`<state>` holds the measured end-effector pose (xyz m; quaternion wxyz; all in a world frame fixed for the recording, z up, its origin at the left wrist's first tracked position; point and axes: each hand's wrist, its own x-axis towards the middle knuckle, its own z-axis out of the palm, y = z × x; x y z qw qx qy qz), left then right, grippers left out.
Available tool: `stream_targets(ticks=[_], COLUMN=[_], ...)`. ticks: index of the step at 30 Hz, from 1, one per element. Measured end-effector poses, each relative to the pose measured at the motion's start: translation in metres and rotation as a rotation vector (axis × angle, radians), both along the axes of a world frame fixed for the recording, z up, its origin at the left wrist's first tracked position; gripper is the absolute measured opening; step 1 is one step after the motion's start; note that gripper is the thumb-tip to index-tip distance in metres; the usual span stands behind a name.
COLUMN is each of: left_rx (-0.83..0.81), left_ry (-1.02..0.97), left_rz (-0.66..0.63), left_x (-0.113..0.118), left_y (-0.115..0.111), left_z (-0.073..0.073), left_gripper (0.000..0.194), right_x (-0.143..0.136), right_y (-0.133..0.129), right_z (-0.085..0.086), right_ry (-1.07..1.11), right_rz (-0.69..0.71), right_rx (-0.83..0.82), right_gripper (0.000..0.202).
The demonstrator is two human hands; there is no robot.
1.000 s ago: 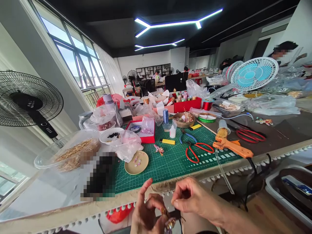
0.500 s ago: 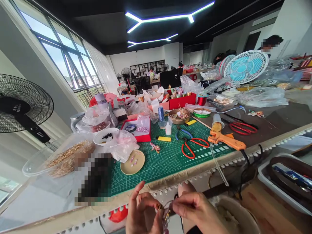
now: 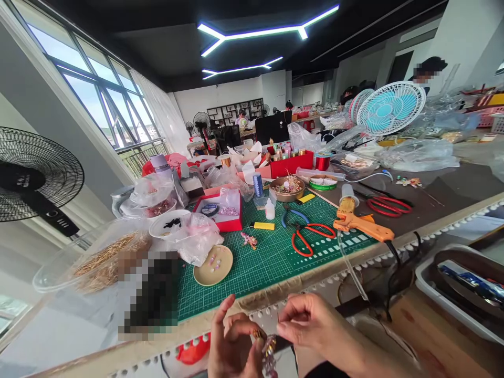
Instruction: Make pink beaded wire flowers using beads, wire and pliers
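Currently small beaded ornament (image 3: 268, 347) pinched between left hand (image 3: 232, 349) and right hand (image 3: 315, 328), below table edge (image 3: 275, 296); if grip is loosened, piece can be dropped to floor.

Bright window daylight, warped edges.

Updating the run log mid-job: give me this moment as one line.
left hand: pinching small gold ornament | right hand: fingertips at ornament | location: below table edge | red scissors: on green cutting mat
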<state>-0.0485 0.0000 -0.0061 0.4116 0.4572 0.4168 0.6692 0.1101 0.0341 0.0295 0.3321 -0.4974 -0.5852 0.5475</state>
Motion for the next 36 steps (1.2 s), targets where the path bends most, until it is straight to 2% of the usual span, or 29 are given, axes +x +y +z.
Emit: stream_targets(ticks=[3, 7, 10, 13, 15, 18, 20, 22, 25, 28, 31, 36], left_rx=[0.022, 0.036, 0.044, 0.053, 0.049, 0.042, 0.03, 0.022, 0.026, 0.017, 0.007, -0.003], left_ry=[0.011, 0.003, 0.018, 0.034, 0.028, 0.027, 0.036, 0.037, 0.04, 0.051, 0.025, 0.049], left_rz=[0.007, -0.066, -0.111, -0.1, -0.086, -0.08, -0.095, -0.121, -0.131, -0.12, -0.134, -0.07], left_x=[0.001, 0.0, -0.003, -0.005, -0.004, -0.002, -0.001, -0.002, -0.003, -0.004, -0.004, -0.007], left_y=[-0.001, -0.002, -0.002, -0.002, 0.0, 0.0, -0.001, -0.002, -0.005, -0.007, -0.007, -0.005], left_z=[0.002, 0.005, 0.004, -0.001, -0.005, -0.008, -0.008, -0.007, -0.006, -0.005, -0.001, 0.004], left_gripper=[0.06, 0.058, 0.058, 0.061, 0.061, 0.061, 0.061, 0.061, 0.061, 0.061, 0.058, 0.057], right_x=[0.004, 0.006, 0.006, 0.006, 0.004, -0.001, -0.005, -0.009, -0.012, -0.01, -0.001, 0.022], right_y=[0.005, 0.012, 0.014, 0.013, 0.012, 0.012, 0.014, 0.018, 0.024, 0.029, 0.031, 0.012], right_z=[0.01, 0.012, 0.01, 0.008, 0.009, 0.011, 0.013, 0.014, 0.013, 0.013, 0.015, 0.02], right_ry=[-0.001, 0.057, 0.069, 0.115, 0.183, 0.269, 0.27, 0.249, 0.224, 0.201, 0.163, 0.127], right_rz=[0.155, 0.278, 0.244, 0.11, 0.047, 0.118, 0.145, 0.123, 0.144, 0.216, 0.228, 0.13], right_rx=[-0.069, -0.199, -0.23, -0.214, -0.261, -0.36, -0.381, -0.383, -0.352, -0.317, -0.269, -0.119], right_gripper=[0.014, 0.014, 0.02, 0.032, 0.041, 0.046, 0.034, 0.023, 0.019, 0.034, 0.046, 0.029])
